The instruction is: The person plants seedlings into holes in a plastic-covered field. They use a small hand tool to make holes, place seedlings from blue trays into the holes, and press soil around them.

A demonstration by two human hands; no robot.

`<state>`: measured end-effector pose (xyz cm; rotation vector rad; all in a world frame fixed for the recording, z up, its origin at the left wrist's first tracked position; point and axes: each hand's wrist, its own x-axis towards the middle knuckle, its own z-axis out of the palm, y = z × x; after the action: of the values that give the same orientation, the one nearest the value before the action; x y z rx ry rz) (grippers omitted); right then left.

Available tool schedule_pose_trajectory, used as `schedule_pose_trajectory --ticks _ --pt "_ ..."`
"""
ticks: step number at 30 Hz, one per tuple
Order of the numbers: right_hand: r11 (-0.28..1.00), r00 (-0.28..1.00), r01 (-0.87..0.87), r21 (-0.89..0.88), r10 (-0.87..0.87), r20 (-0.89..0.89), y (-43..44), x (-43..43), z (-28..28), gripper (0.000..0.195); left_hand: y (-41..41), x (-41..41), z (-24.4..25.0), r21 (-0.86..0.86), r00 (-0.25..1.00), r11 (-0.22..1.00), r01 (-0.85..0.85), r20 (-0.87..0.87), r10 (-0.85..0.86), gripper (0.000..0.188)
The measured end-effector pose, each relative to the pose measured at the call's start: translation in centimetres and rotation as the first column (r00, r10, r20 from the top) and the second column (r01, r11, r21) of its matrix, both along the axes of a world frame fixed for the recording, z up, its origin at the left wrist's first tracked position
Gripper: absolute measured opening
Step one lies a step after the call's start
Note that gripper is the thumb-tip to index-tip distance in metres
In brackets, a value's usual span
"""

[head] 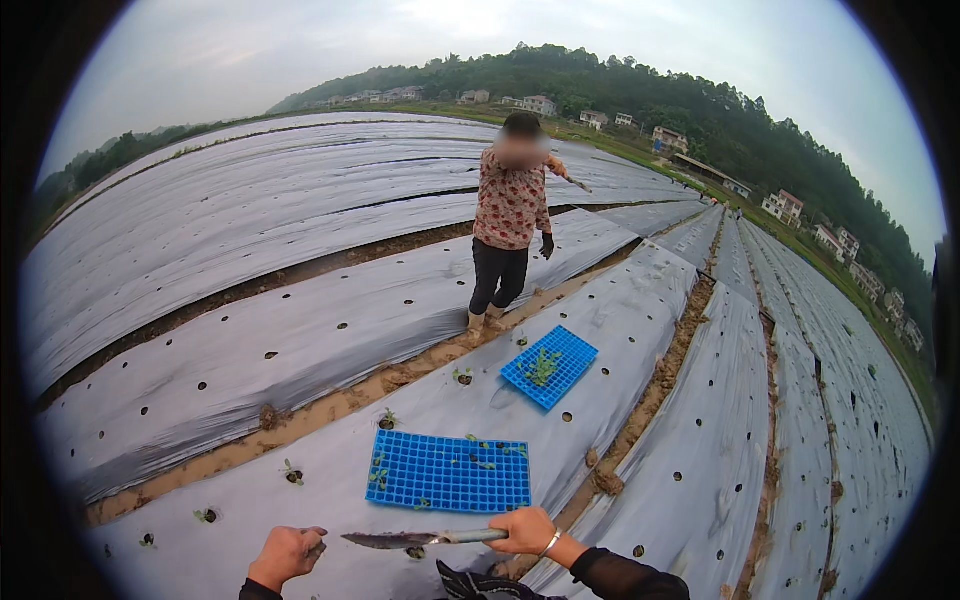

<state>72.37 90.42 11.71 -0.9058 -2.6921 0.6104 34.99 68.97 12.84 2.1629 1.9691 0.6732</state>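
Observation:
My right hand (525, 531), with a bracelet at the wrist, grips the handle of a narrow hand trowel (405, 538), its soiled blade pointing left. My left hand (289, 553) is curled just beyond the blade's tip, and whether it holds anything I cannot tell. Just ahead of my hands a blue plastic seedling tray (450, 472) lies on the plastic mulch film, with a few small seedlings in and on it. Farther up the bed is a second blue seedling tray (561, 360), bearing a clump of seedlings (543, 367). Seedlings (292, 474) stand in holes in the film to the left.
A person (510, 217) in a flowered top stands in the muddy furrow (330, 409) beyond the bed, holding a tool in a raised hand. Another muddy furrow (645, 420) runs along the right. Film-covered beds with planting holes (677, 476) spread around, with houses and wooded hills behind.

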Motion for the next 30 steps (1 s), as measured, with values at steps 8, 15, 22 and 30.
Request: schedule_pose_trajectory --ticks 8,15,22,30 --pt "0.892 0.904 0.422 -0.164 -0.428 -0.003 0.6 5.0 -0.1 0.036 -4.7 -5.8 -6.8 -0.103 0.412 0.757 -0.645 0.788 0.458 0.018" --pt "0.88 0.926 0.355 -0.316 -0.378 -0.01 -2.0 3.5 -3.7 0.039 0.2 -0.3 -10.4 -0.394 -0.13 0.725 -0.565 0.91 0.394 0.025" --pt "0.899 0.942 0.335 -0.282 -0.325 0.082 -3.4 2.3 -3.9 0.039 2.6 3.5 -15.0 -0.464 -0.348 0.802 -0.375 0.873 0.342 0.055" --pt "0.909 0.975 0.201 -0.366 -0.221 -0.014 -3.9 0.9 -5.1 0.034 5.1 8.2 -10.6 -0.413 -0.295 0.812 -0.413 0.904 0.309 0.025"
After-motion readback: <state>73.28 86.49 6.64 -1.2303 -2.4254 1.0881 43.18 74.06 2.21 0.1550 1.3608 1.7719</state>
